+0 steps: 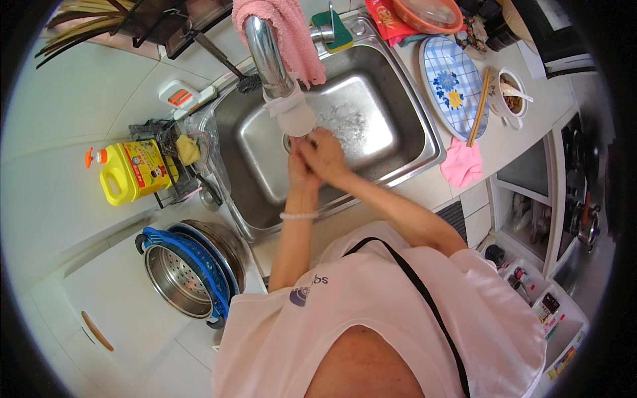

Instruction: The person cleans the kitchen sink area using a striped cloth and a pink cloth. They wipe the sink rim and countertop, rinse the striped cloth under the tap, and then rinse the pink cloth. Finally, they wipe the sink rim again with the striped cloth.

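Over the stainless-steel sink (261, 171), my left hand (301, 166) and my right hand (326, 156) press together just under the white tap nozzle (297, 117). The right hand lies across the left, and its fingers curl against it. A pale bead bracelet (298, 216) circles my left wrist. The nozzle hides some of the fingertips, so whether a small thing sits between the palms cannot be seen. Water ripples on the sink floor to the right of the hands. A pink towel (293, 40) hangs over the chrome tap (266, 54).
Left of the sink stand a yellow detergent bottle (137, 171) and a steel steamer pot (179, 281) beside other stacked vessels. On the right counter are a blue checked platter (450, 74), chopsticks (478, 107), a bowl with a spoon (507, 97) and a pink cloth (463, 163).
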A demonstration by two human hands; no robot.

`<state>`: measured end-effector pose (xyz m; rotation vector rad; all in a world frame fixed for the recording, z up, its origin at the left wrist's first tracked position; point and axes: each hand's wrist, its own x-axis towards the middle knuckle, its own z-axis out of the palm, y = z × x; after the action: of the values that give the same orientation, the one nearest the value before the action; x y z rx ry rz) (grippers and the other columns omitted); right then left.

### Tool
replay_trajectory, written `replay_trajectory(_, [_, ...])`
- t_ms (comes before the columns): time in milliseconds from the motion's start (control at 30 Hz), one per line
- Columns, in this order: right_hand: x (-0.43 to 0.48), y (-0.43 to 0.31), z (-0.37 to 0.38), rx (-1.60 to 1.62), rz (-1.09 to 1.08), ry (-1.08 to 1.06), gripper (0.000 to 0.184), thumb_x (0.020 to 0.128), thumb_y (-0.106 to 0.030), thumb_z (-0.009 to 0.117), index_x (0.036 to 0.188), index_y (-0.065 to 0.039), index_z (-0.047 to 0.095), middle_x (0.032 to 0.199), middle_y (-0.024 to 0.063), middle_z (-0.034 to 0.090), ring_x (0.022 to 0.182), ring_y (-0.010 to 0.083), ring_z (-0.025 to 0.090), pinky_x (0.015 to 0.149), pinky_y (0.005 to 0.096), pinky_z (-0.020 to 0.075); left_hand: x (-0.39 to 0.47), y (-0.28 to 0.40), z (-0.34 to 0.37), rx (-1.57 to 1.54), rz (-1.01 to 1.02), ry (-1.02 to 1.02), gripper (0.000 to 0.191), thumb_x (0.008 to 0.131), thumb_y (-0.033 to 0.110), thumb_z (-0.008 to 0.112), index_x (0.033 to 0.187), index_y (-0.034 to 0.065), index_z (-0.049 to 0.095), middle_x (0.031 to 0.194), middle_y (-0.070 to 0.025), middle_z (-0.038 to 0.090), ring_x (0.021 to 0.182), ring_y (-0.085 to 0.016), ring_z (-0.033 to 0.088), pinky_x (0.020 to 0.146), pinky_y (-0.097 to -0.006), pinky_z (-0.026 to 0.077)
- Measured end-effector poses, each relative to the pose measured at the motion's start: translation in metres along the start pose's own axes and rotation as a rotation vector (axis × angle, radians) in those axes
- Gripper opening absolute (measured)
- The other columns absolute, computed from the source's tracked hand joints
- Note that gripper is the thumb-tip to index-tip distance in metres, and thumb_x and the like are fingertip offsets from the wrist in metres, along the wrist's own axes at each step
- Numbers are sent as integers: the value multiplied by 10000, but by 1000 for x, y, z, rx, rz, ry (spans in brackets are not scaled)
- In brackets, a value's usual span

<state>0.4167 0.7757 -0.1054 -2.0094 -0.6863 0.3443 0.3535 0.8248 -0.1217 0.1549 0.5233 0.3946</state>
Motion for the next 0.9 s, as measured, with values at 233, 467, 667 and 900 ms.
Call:
replay_trajectory(233, [49, 19, -10, -26, 340, -108, 277, 770, -293, 554, 732, -31, 636, 766, 204, 615, 767, 379, 595, 675, 468, 463, -3, -20, 30, 6, -15, 300, 300, 955, 346, 390, 1054, 99, 530, 1040, -40, 581, 975, -204, 560, 882, -386, 453])
replay_trajectory(467, [-23, -11, -21, 140, 150, -368, 309, 790, -290, 531, 958, -45, 615, 1040, 201, 566, 968, 377, 538, 811, 486, 436, 1, 8, -21, 61, -47, -130, 343, 953, 297, 387, 1191, 75, 494, 1178, -82, 538, 1098, -241, 504, 981, -406, 391])
replay_trajectory(667, [53, 30, -19, -132, 435, -172, 257, 758, -294, 566, 727, -64, 674, 780, 187, 647, 744, 369, 626, 681, 463, 484, -13, -26, 29, -8, -50, 231, 345, 963, 340, 362, 1109, 68, 513, 1135, -61, 551, 1103, -200, 489, 980, -375, 386])
replay_trajectory(900, [7, -1, 3, -80, 207, -51, 269, 758, -286, 538, 711, -48, 655, 709, 198, 616, 723, 388, 610, 651, 457, 485, 0, -4, 11, 127, -71, 248, 388, 960, 383, 350, 1181, 97, 488, 1137, -63, 546, 1033, -206, 523, 947, -371, 399])
